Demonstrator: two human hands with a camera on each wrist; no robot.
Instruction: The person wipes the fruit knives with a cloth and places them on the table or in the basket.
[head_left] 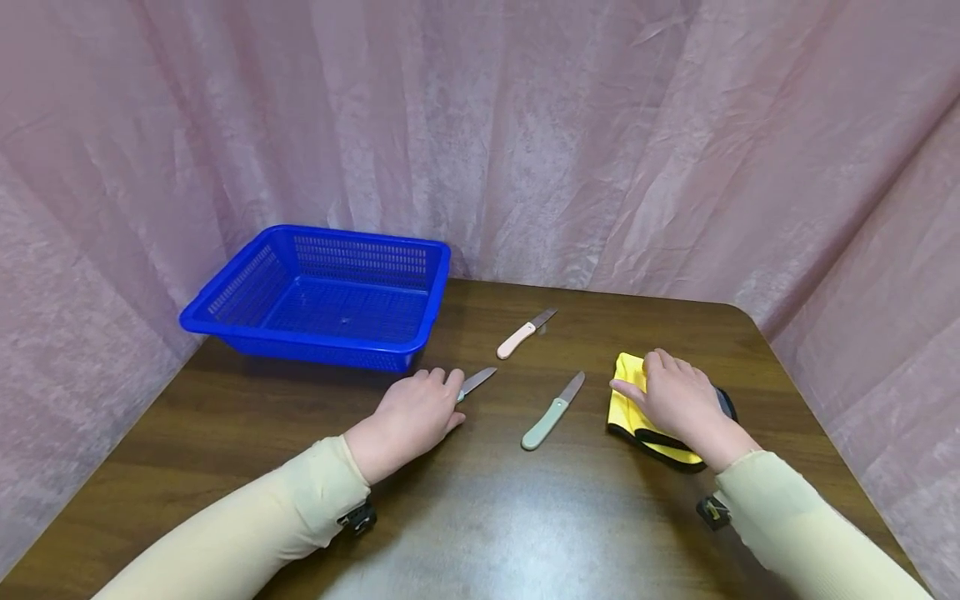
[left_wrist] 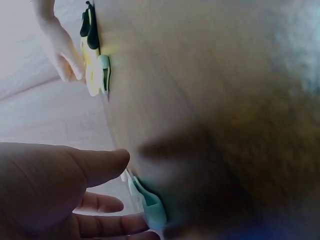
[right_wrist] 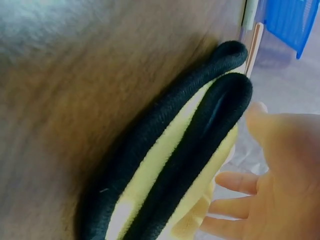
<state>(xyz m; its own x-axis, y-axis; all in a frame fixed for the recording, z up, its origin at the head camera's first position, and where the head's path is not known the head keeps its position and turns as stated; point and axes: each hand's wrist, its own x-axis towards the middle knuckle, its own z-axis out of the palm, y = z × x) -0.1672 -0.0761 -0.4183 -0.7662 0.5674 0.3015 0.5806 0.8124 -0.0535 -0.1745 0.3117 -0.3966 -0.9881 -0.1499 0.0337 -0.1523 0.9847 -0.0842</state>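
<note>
My left hand (head_left: 420, 412) is over a knife with a pale green handle (left_wrist: 154, 212), its blade (head_left: 480, 379) poking out past the fingers. In the left wrist view the fingertips reach the handle's end, while the thumb stays apart from it. My right hand (head_left: 678, 396) lies over a folded yellow cloth with black edging (head_left: 626, 408). Seen from the right wrist, its fingers (right_wrist: 235, 207) are loosely extended beside the cloth's far side, with the thumb spread away. Between the hands lies another green-handled knife (head_left: 546, 423). A knife with a pale pink handle (head_left: 517, 341) is farther back.
A blue plastic basket (head_left: 322, 343) with slotted sides stands at the back left of the brown wooden table (head_left: 480, 508). Pink curtains (head_left: 525, 142) hang behind the table and along its sides. The knives' blades are bare and point toward the back right.
</note>
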